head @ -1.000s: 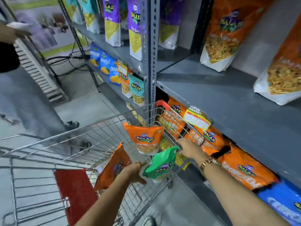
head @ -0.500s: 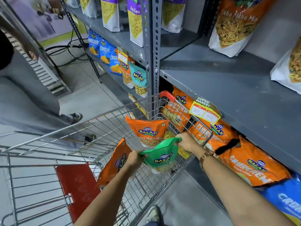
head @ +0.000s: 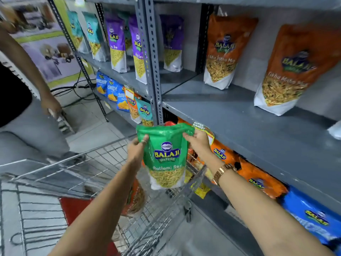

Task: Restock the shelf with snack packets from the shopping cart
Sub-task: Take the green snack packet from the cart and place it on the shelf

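Observation:
A green snack packet [head: 166,156] hangs upright above the wire shopping cart [head: 103,163]. My left hand [head: 136,150] grips its top left corner and my right hand [head: 198,143] grips its top right corner. An orange packet [head: 135,200] lies lower in the cart, partly hidden by my left arm. The grey shelf [head: 239,122] to the right carries two upright orange packets [head: 223,52] at its back, with bare surface in front of them.
Purple and teal packets [head: 116,43] stand on the shelf section to the left. Orange and blue packets [head: 258,180] fill the lower shelf beside the cart. Another person [head: 24,108] stands at the left near the cart. Cables lie on the floor behind.
Both hands have lifted the green packet up out of the cart and turned it upright. The view has tilted up toward the shelf.

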`<state>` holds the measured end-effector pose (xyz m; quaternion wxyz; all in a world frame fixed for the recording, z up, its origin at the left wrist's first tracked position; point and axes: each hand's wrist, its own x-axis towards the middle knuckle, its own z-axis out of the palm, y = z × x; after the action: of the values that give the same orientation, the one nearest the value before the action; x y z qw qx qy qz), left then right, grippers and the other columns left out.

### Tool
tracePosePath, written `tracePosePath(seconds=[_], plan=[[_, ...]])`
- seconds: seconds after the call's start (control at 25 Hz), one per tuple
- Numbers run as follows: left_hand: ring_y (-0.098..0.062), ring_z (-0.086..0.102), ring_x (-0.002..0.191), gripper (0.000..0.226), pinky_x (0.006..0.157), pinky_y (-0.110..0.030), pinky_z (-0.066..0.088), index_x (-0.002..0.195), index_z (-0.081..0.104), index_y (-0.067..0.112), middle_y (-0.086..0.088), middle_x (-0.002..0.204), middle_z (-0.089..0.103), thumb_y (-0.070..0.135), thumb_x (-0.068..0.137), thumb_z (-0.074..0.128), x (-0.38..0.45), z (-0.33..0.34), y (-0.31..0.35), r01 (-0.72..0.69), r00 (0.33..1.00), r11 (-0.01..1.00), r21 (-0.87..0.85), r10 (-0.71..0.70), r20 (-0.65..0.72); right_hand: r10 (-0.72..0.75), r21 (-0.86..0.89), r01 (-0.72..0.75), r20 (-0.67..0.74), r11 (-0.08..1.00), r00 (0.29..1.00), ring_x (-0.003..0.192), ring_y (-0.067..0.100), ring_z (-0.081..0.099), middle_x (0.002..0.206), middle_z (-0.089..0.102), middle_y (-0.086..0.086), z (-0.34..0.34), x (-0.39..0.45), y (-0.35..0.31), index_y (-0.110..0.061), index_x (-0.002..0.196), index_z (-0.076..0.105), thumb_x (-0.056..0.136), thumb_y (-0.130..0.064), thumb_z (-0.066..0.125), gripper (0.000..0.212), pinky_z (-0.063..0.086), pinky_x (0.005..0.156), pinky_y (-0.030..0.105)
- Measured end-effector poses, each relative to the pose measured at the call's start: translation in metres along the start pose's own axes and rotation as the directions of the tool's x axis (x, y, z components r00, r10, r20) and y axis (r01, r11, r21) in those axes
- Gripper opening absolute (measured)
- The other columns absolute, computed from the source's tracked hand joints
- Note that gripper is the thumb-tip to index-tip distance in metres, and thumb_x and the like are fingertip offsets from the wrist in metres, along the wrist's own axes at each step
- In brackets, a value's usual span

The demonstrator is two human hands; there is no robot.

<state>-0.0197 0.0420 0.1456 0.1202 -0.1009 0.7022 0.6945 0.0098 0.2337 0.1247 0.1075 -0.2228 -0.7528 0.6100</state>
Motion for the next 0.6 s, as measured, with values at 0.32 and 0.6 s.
tracePosePath(seconds=[0.32,0.6], plan=[[-0.024,0.06,0.088,0.029,0.087,-0.04,0.051,0.088,0.066,0.012,-0.014,0.096,0.067,0.04,0.08,0.063,-0.048,0.085,0.097,-0.26,0.959,0.965,-0.047,0.263,0.102,-0.141,0.208,0.239,-0.4,0.949,0.906,0.075,0.032,0.064,0.086,0.07,0.026,-0.105,-0.06,-0.095,-0.001,0.071,0.062,0.077,-0.019,0.068,0.02,0.051,0.07,0.042],[-0.024,0.064,0.081,0.02,0.089,-0.046,0.055,0.071,0.065,0.016,-0.012,0.088,0.069,0.033,0.081,0.066,-0.101,0.208,0.111,-0.256,0.897,0.96,-0.111,0.279,0.343,-0.129,0.191,0.344,-0.68,0.919,0.722,0.078,0.042,0.065,0.088,0.066,0.036,-0.229,-0.093,-0.098,0.01,0.077,0.059,0.076,-0.018,0.069,0.03,0.052,0.073,0.059]])
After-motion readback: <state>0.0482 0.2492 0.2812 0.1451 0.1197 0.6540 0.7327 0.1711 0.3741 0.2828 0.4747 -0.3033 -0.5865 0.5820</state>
